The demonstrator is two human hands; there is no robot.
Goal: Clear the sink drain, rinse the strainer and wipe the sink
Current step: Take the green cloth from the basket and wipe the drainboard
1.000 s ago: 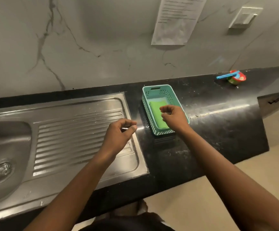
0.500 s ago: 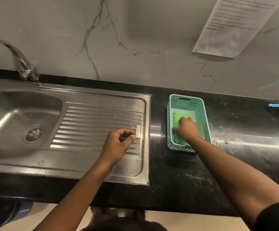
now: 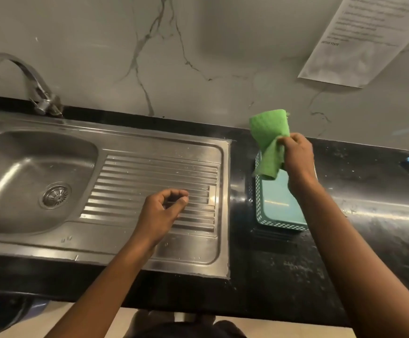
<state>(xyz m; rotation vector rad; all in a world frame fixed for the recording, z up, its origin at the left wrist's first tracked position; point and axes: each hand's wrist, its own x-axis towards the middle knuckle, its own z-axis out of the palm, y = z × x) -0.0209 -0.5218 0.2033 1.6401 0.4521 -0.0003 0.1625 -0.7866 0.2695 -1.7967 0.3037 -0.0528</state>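
1. Head view: the right hand (image 3: pixel 297 154) pinches a green cloth (image 3: pixel 270 140) above the teal basket (image 3: pixel 280 215) on the black table (image 3: pixel 296 264). The left hand (image 3: pixel 163 213) hovers over the drainboard, loosely curled, empty. The strainer (image 3: pixel 55 195) sits in the sink (image 3: pixel 8 215) drain, well left.
2. Risk: the cloth hangs from a fingertip pinch, so I reckon it could slip, or its tail could snag the basket rim.
3. Half a second ago that hand was down in the basket; now the cloth is lifted clear.
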